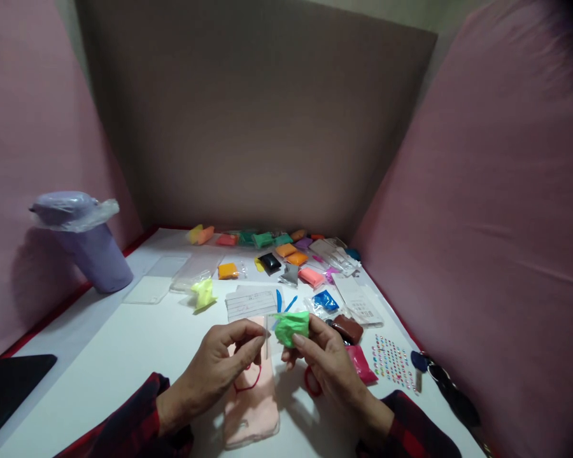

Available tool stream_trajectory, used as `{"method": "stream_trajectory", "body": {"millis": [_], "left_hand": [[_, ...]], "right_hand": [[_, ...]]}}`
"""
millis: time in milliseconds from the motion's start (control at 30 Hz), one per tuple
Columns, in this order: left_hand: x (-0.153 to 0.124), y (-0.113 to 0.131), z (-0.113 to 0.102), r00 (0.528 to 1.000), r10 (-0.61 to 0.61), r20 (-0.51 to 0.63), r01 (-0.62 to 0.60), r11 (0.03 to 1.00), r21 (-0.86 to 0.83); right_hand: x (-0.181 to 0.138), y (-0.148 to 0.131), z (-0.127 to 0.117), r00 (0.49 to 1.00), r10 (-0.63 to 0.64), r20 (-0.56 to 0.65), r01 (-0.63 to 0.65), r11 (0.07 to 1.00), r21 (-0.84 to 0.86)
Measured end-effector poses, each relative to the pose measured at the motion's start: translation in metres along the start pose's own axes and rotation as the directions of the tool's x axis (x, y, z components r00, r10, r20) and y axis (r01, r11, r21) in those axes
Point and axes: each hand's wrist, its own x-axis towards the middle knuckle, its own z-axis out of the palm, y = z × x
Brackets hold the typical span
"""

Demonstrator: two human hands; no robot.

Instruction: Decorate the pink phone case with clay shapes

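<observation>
A packet of bright green clay (291, 326) is held up between my two hands, above the table. My right hand (328, 356) grips its right side, thumb in front and fingers behind. With thumb and forefinger, my left hand (224, 353) pinches the clear plastic edge of the same packet. Below my left hand lies a phone case covered in pale peach clay (251, 416), with a thin dark pink line of clay on it, partly hidden by the hand. A red ring-shaped handle (312, 380) shows under my right hand.
Blue modelling tools (291, 303) and a written sheet (251, 305) lie beyond my hands. Several coloured clay packets (286, 251) spread across the back. A gem sticker sheet (395, 362) and keys (420, 372) lie right. A purple tumbler (93, 254) stands left.
</observation>
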Motion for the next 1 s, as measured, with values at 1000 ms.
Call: {"method": "stream_trajectory", "body": {"millis": [1000], "left_hand": [[0.0009,-0.0027,0.0001,1.000,-0.004,-0.008,0.005,0.998,0.056]], "right_hand": [[-0.0005,0.0055,-0.0039,1.000,0.019,-0.007,-0.019,0.999,-0.034]]}}
